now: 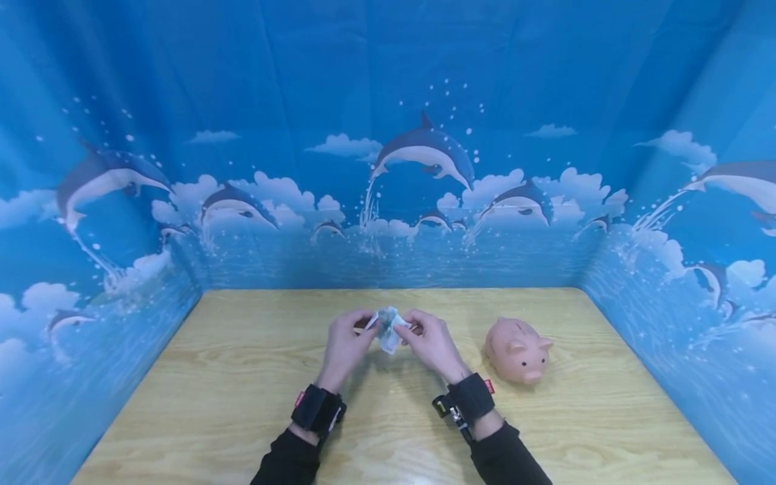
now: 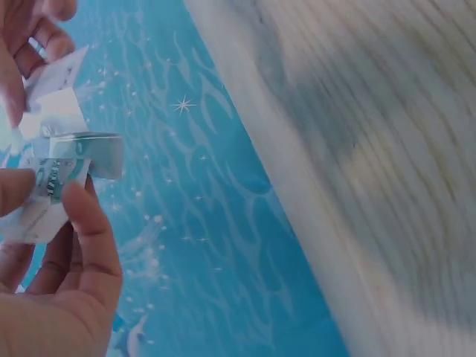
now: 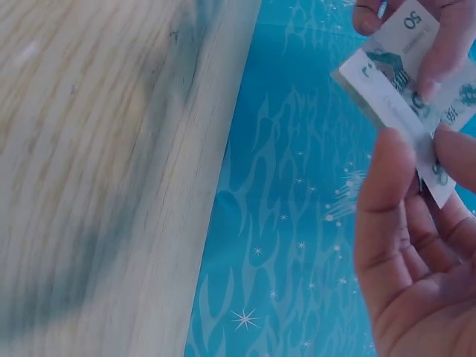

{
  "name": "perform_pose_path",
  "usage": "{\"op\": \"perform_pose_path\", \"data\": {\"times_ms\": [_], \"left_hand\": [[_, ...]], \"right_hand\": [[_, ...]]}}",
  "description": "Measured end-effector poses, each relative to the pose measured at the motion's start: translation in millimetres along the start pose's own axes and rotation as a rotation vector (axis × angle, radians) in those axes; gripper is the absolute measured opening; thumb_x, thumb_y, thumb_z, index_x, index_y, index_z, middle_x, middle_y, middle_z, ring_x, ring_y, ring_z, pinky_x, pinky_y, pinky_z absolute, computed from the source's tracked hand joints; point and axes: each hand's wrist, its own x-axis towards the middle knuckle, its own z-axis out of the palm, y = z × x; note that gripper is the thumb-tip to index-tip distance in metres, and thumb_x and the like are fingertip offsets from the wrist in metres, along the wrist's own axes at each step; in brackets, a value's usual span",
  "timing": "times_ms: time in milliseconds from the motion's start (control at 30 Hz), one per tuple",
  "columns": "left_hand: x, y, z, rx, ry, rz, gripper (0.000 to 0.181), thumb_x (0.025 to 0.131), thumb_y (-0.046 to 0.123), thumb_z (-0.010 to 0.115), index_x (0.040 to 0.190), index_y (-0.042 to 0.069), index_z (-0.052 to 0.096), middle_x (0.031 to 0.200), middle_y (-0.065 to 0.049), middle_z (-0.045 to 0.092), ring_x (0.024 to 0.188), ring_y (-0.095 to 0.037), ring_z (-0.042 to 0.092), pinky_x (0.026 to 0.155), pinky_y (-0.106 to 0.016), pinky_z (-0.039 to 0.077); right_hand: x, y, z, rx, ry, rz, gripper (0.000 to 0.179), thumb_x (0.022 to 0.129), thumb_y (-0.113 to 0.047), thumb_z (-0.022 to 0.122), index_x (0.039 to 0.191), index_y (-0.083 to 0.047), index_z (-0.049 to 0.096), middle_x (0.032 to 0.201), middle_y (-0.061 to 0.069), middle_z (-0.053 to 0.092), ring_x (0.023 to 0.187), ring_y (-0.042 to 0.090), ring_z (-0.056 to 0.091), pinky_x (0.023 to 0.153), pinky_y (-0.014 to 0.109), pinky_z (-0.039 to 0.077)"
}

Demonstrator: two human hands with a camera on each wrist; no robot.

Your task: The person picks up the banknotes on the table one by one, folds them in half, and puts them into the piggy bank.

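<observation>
A folded green-and-white banknote [image 1: 389,329] is held in the air above the wooden table, between both hands. Its printed "50" can be read in the right wrist view, where the note [image 3: 394,97] shows several creased layers. My left hand [image 1: 350,342] pinches one side of it between thumb and fingers; my right hand [image 1: 432,340] pinches the other side. In the left wrist view the folded note [image 2: 67,167] has a flap standing out past the left fingertips. To the right of my right hand sits a pink piggy bank [image 1: 518,351], facing toward me, apart from both hands.
The light wooden table [image 1: 230,417] ends at a straight far edge. Blue curtains [image 1: 388,256] printed with dolphins and clouds hang behind it and along both sides. Each wrist wears a black strap [image 1: 318,409] below the hand.
</observation>
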Motion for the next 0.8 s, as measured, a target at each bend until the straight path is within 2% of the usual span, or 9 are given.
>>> {"op": "perform_pose_path", "data": {"times_ms": [167, 300, 433, 633, 800], "left_hand": [[-3.7, 3.0, 0.5, 0.005, -0.056, 0.078, 0.028, 0.09, 0.019, 0.071, 0.116, 0.011, 0.072, 0.112, -0.007, 0.072, 0.097, -0.022, 0.068, 0.067, -0.023, 0.058], [-3.5, 2.0, 0.7, 0.0, -0.126, 0.086, 0.036, 0.092, 0.036, 0.068, 0.125, 0.02, 0.067, 0.125, -0.002, 0.067, 0.11, -0.018, 0.064, 0.079, -0.03, 0.058], [-4.5, -0.7, 1.7, -0.038, -0.16, 0.081, 0.039, 0.095, 0.038, 0.063, 0.129, 0.02, 0.064, 0.132, -0.003, 0.063, 0.119, -0.021, 0.06, 0.089, -0.038, 0.057], [-4.9, -3.8, 3.1, -0.062, -0.113, 0.079, 0.033, 0.095, 0.025, 0.065, 0.127, 0.015, 0.065, 0.128, -0.007, 0.066, 0.117, -0.027, 0.063, 0.083, -0.033, 0.059], [-5.8, -6.8, 4.0, -0.055, -0.08, 0.096, 0.032, 0.094, 0.02, 0.066, 0.125, 0.013, 0.066, 0.125, -0.008, 0.067, 0.11, -0.025, 0.066, 0.075, -0.024, 0.059]], "right_hand": [[2.8, -0.3, 1.4, 0.112, 0.018, 0.031, 0.011, 0.095, -0.02, 0.065, 0.098, -0.011, 0.069, 0.079, 0.009, 0.072, 0.071, 0.027, 0.07, 0.053, 0.035, 0.058], [6.2, -1.6, 1.3, 0.138, 0.032, 0.028, 0.014, 0.097, -0.018, 0.062, 0.104, -0.009, 0.07, 0.081, 0.008, 0.073, 0.07, 0.023, 0.069, 0.054, 0.039, 0.058], [5.3, -3.1, 1.1, 0.156, 0.022, 0.022, 0.017, 0.099, -0.013, 0.058, 0.11, -0.009, 0.069, 0.082, 0.01, 0.072, 0.068, 0.021, 0.066, 0.053, 0.039, 0.057], [3.9, -4.2, 2.3, 0.242, -0.035, -0.005, 0.025, 0.102, -0.011, 0.052, 0.121, -0.002, 0.064, 0.094, 0.018, 0.072, 0.086, 0.039, 0.068, 0.058, 0.033, 0.059], [3.2, -6.9, 4.9, 0.283, -0.078, 0.007, 0.032, 0.104, -0.011, 0.045, 0.131, 0.001, 0.058, 0.101, 0.021, 0.07, 0.091, 0.037, 0.067, 0.066, 0.04, 0.061]]}}
